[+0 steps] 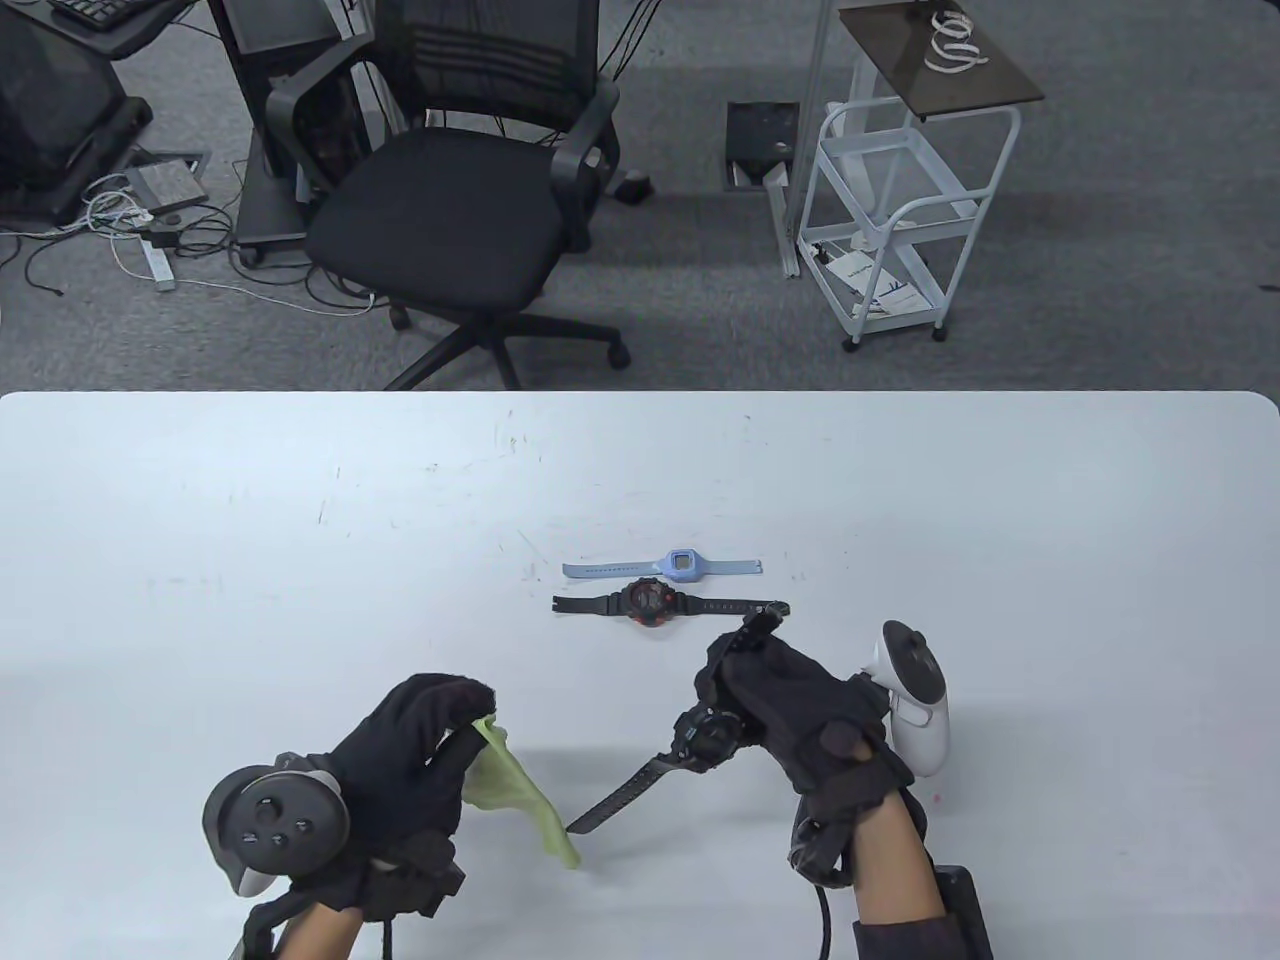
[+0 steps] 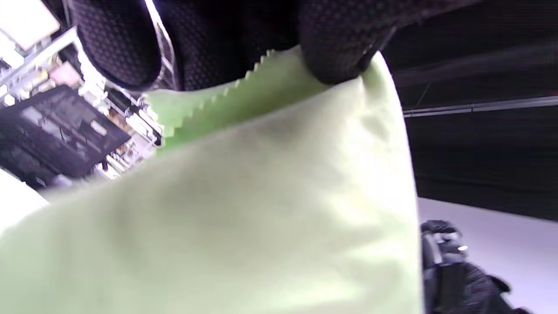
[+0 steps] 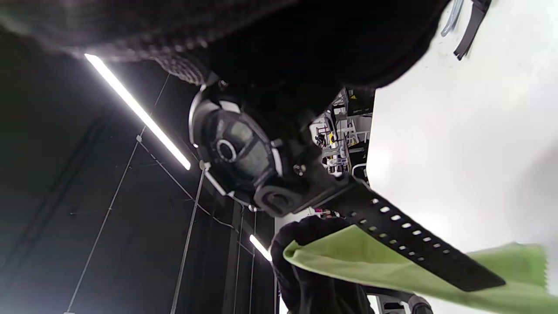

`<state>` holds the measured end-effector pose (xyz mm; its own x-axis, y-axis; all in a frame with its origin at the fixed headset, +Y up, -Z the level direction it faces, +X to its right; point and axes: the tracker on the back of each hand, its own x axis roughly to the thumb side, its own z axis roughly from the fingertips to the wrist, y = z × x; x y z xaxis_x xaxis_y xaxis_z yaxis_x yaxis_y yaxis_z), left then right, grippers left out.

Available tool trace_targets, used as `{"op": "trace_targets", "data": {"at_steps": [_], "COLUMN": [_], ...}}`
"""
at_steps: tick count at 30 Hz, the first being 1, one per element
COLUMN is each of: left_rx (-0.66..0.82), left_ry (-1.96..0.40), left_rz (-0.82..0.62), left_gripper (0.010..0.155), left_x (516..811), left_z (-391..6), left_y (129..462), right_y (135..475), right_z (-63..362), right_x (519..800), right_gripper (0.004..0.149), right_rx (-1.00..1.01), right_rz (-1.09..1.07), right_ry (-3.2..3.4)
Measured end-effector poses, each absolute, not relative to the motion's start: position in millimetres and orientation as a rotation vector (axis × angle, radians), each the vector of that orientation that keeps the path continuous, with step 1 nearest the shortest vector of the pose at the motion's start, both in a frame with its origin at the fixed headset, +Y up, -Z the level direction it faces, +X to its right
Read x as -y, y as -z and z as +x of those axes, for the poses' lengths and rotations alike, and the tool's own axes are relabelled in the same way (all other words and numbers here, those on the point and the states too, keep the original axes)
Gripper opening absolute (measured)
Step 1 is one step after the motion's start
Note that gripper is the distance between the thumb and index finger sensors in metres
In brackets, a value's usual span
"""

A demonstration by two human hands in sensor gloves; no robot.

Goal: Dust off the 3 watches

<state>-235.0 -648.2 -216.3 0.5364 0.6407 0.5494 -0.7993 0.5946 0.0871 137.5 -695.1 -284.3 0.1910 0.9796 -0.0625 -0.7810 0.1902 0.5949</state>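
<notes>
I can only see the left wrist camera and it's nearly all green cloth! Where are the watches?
Observer: The right hand grips a black watch off the table, strap hanging toward the green cloth.
Operator: Where are the other two?
Observer: A blue watch and a black and red watch lie flat side by side, farther back.
Operator: Does the cloth touch the held watch?
Observer: The right wrist camera shows its strap crossing in front of the cloth; contact is unclear.

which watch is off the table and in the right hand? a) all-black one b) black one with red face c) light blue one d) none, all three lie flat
a: the right hand holds the all-black watch in its grip, strap hanging toward the green cloth, while the other two lie on the table.
</notes>
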Motion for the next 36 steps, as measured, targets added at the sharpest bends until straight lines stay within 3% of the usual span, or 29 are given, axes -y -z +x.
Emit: {"op": "trace_targets", "data": {"at_steps": [9, 15, 24, 27, 31, 34, 36], "left_rx": [0.479, 0.366, 0.239, 0.246, 0.261, 0.286, 0.357], "left_ry": [-1.077, -1.128, -1.175, -1.140, -1.107, -1.107, -1.123], "left_rz": [0.275, 0.295, 0.205, 0.180, 0.185, 0.187, 0.156], "left_gripper": [0.043, 0.044, 0.044, 0.045, 0.057, 0.055, 0.044], "left_x": [671.1, 680.2, 697.2, 701.4, 703.4, 702.1, 701.6], "left_z": [-217.3, -209.0, -206.9, -202.5, -196.2, -193.9, -191.4], "left_y": [220.8, 221.2, 229.8, 230.4, 228.6, 228.0, 230.0], "right_y": [279.4, 274.5, 271.2, 269.3, 267.3, 266.6, 266.3], "right_z": [117.9, 96.9, 74.6, 69.0, 68.0, 69.9, 70.6], "right_x": [702.1, 713.7, 733.0, 739.6, 746.2, 749.1, 749.6], "right_gripper": [0.047, 0.048, 0.048, 0.048, 0.048, 0.047, 0.047], "right_rx": [-0.375, -0.472, -0.578, -0.582, -0.551, -0.536, -0.530], "right_rz": [0.482, 0.495, 0.467, 0.432, 0.366, 0.332, 0.326], "right_ry": [-1.336, -1.269, -1.143, -1.105, -1.074, -1.065, -1.056]}}
